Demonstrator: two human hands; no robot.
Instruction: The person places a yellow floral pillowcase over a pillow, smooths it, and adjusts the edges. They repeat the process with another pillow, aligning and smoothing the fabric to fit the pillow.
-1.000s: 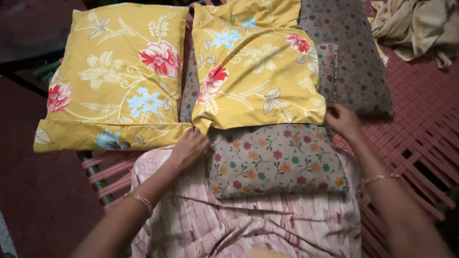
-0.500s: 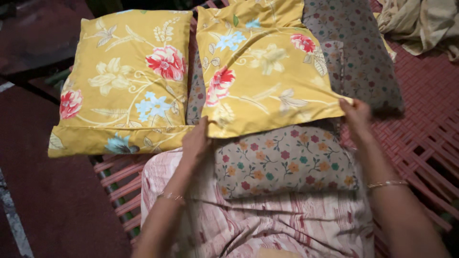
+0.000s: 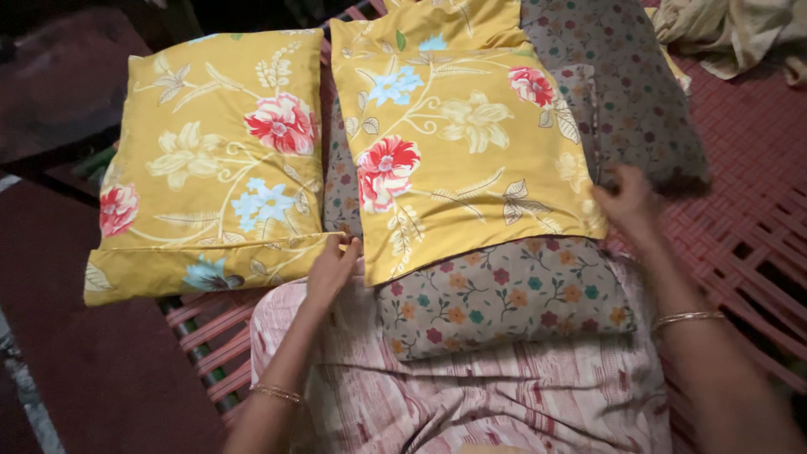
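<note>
Where yellow pillowcase [image 3: 458, 143] overhangs floral pillow [image 3: 504, 294]: left hand [image 3: 332, 267] pinches near-left corner, right hand [image 3: 626, 202] grips right edge; second yellow pillow [image 3: 210, 160] abuts left.

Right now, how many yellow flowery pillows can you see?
2. One finished yellow pillow lies on the left. The other yellow cover lies in the middle, half pulled over a grey flowered pillow, gripped by both hands. None seem hidden.

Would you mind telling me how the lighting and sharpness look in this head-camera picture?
Head view: dim, warm light; the yellow floral pillowcase is the brightest and sharpest area; the floor at left and the top edge sink into deep shadow; the right hand is smeared by motion blur and the left hand is slightly soft; no glare shows; the woven cot looks murky at far right.
</note>
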